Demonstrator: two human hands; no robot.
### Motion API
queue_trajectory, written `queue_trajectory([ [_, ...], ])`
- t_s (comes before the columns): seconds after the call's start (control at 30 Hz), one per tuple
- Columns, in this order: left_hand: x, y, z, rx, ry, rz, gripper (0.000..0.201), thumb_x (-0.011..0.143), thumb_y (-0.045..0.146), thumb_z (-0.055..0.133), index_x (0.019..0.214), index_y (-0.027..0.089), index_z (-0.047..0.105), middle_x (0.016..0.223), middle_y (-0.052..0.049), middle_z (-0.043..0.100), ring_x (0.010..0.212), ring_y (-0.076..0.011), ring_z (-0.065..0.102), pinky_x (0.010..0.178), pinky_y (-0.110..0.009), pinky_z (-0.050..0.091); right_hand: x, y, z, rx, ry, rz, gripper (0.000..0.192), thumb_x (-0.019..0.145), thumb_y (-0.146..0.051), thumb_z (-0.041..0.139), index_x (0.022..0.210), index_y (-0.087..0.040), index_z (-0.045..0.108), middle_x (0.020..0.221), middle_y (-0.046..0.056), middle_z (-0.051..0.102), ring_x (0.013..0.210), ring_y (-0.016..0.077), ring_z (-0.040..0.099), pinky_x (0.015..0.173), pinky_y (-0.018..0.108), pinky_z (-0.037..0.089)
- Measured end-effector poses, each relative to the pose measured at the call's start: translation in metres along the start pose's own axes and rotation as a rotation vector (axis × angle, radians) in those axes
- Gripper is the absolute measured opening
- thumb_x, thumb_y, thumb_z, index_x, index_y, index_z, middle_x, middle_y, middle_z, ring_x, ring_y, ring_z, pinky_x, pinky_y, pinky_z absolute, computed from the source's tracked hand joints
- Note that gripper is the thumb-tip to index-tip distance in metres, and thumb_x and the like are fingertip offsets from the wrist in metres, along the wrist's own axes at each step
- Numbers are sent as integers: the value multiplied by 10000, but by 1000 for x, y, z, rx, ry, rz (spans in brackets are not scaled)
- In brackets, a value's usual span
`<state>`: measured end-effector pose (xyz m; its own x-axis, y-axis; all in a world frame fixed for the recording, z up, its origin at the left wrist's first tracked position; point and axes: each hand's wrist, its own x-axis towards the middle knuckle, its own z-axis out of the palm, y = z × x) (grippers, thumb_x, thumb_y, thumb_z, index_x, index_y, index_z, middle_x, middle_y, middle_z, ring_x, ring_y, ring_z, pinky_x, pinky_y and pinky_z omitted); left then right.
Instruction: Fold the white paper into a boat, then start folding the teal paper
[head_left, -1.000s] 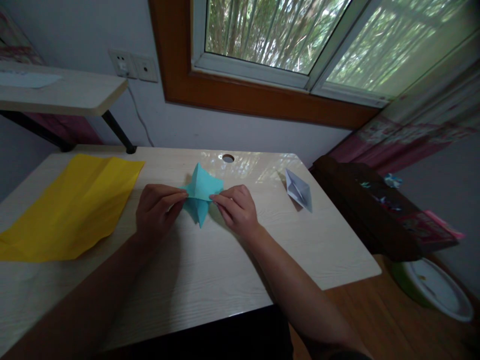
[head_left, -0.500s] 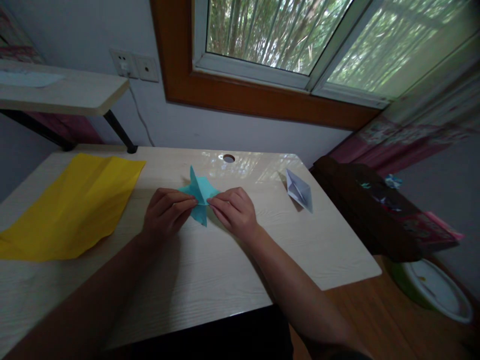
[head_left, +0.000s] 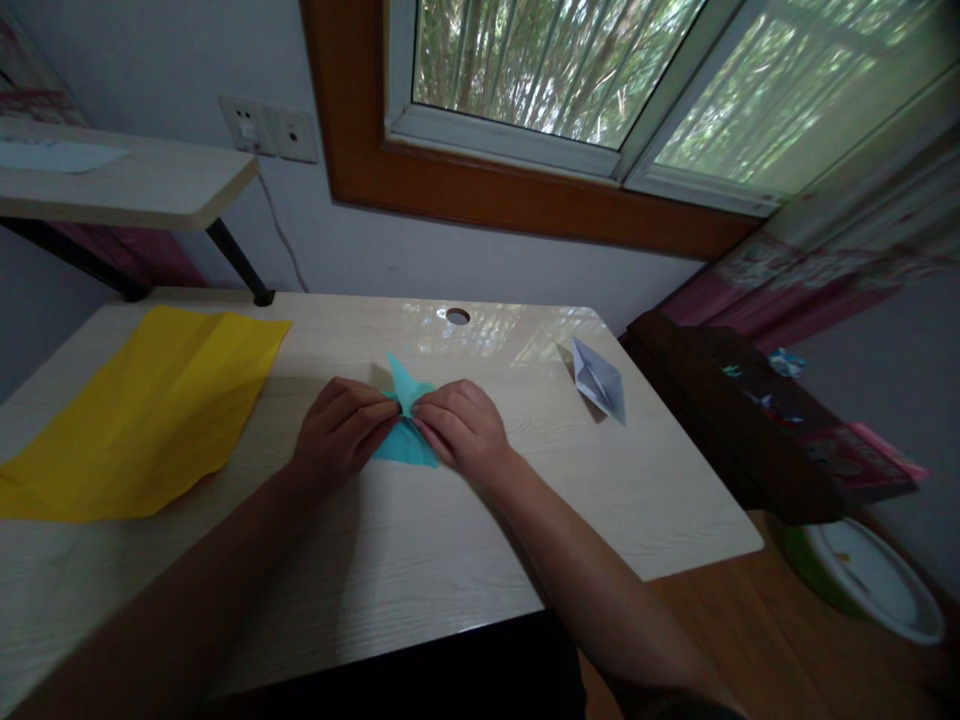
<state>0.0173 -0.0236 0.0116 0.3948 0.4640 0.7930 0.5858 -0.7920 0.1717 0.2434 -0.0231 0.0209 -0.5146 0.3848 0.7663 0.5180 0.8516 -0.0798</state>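
Note:
A folded piece of turquoise paper (head_left: 406, 446) is held between both hands just above the middle of the desk. My left hand (head_left: 341, 425) pinches it from the left with thumb and fingers, while my right hand (head_left: 466, 425) pinches it from the right. The fingertips nearly meet at the paper's centre. One pointed flap stands up behind the fingers and a wider flap spreads below them, toward me. The fingertips hide the creases between them.
A large yellow sheet (head_left: 150, 420) lies on the left of the desk (head_left: 450, 560). A folded white paper boat (head_left: 598, 380) rests at the right. Behind are a round cable hole (head_left: 457, 317) and a raised shelf (head_left: 172, 195). A tub (head_left: 874, 580) stands on the floor at right.
The turquoise paper has changed shape between my fingers: its lower flap now spreads wider and the upper point sits lower. Both hands have shifted only slightly.

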Motion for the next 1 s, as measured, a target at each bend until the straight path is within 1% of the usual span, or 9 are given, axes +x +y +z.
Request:
queue_trajectory([
  [0.1,1,1,0,-20,4,-4,183,915,200,666,1075,286,656,968,-37,725,866,-204,656,816,-387,547,0,0,0,-13,-23,10,114,977,-241,602,1074,-218,656,958,67,718,872,202,629,769,370,508],
  [0.23,2,1,0,-41,11,12,232,905,174,667,1108,286,649,984,-40,729,880,-206,655,824,-387,552,1,0,-1,-31,-9,7,115,971,-239,613,1072,-203,656,917,67,710,830,198,610,741,361,493],
  [0.43,0,-3,1,25,21,-35,182,910,214,666,1081,276,666,946,-39,731,855,-211,661,820,-396,541,-1,4,-2,-62,1,40,117,992,-257,575,1056,-210,661,908,70,691,825,204,596,723,371,466],
  [0.67,4,-9,-4,89,25,3,256,900,188,694,1131,282,640,951,-18,731,839,-205,633,826,-388,518,0,9,-6,-123,30,34,71,981,-234,589,1038,-228,631,909,62,700,795,207,581,699,378,452],
  [0.73,5,-13,-4,101,22,-32,227,910,221,694,1123,283,649,942,-15,726,845,-210,621,837,-393,509,1,10,-7,-126,58,43,71,975,-224,595,1040,-227,623,894,62,693,784,206,575,689,374,453],
  [0.83,3,-20,-2,106,33,-103,130,926,275,684,1055,287,678,915,-12,709,857,-215,612,847,-396,490,0,12,-9,-112,93,78,83,970,-213,596,1048,-233,617,889,60,685,790,206,577,701,373,469],
  [0.9,1,-24,0,116,61,-141,91,919,296,694,1010,286,691,898,-15,689,858,-218,608,847,-398,477,-1,13,-9,-106,104,99,92,967,-208,597,1053,-237,615,894,60,686,798,208,583,710,374,477],
  [1.0,-1,-25,2,130,113,-218,89,907,319,708,986,279,706,905,-33,639,875,-225,593,838,-398,477,-1,13,-8,-109,100,104,85,965,-211,600,1044,-236,619,891,62,687,795,208,583,701,370,478],
])
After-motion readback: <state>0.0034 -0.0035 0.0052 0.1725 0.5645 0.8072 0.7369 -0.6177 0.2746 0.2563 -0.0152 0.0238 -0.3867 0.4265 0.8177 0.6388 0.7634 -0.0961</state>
